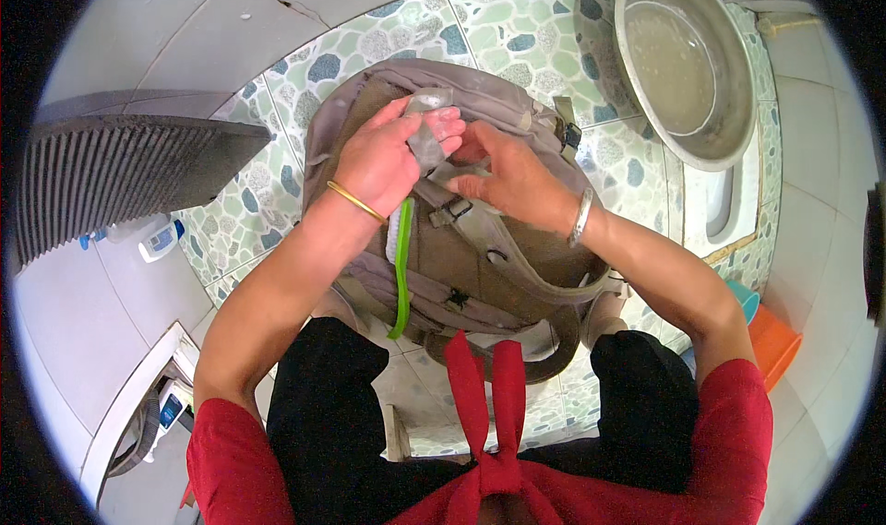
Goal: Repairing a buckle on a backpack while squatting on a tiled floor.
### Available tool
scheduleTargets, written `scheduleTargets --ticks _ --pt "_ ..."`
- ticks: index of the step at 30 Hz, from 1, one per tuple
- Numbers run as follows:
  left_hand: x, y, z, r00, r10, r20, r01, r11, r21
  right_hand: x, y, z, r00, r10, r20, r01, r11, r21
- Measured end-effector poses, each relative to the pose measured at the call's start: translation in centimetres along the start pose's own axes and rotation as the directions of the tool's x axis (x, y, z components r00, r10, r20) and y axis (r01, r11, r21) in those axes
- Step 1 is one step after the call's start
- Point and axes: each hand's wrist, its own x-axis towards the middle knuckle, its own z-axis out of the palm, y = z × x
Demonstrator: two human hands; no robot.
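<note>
Pebble-patterned tiles (517, 27) under soft grey backpack (489, 276)

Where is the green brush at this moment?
In the head view, the green brush lies on the grey backpack, left of centre, just below the left hand and its wrist, with its handle pointing toward the person's knees.

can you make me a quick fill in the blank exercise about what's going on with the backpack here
1. The grey backpack lies on a floor of ____ patterned in green and blue.
2. The brush under the left hand has a handle coloured ____.
3. The metal basin at the upper right holds cloudy ____.
4. The right hand wears a bracelet coloured ____.

Missing words: tiles; green; water; silver
</note>
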Motion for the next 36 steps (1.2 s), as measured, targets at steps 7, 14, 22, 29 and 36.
scheduleTargets --ticks 7,14,22,29,36 --pt "0.3 0.9 0.8 0.998 0.050 0.023 -0.051 0.999 0.020 -0.1 -0.2 0.1 0.946 0.175 0.274 -0.225 0.960 0.165" --pt "0.3 1.1 -2.3 0.958 0.267 -0.108 -0.153 0.788 0.596 -0.6 -1.7 -1.7 0.931 0.186 0.314 -0.290 0.900 0.326" --pt "-3.9 1.7 1.8 0.854 0.469 0.224 -0.368 0.240 0.898 -1.3 -2.2 -2.2 0.958 0.239 0.159 -0.276 0.919 0.280" --pt "-3.9 1.4 1.9 0.884 0.294 0.364 -0.418 0.147 0.897 -1.6 -2.6 -1.8 0.960 0.219 0.173 -0.254 0.943 0.215" --pt "-4.0 1.1 2.3 0.796 0.388 0.464 -0.469 -0.088 0.879 -1.7 -2.7 -1.8 0.963 0.242 0.114 -0.264 0.929 0.258"
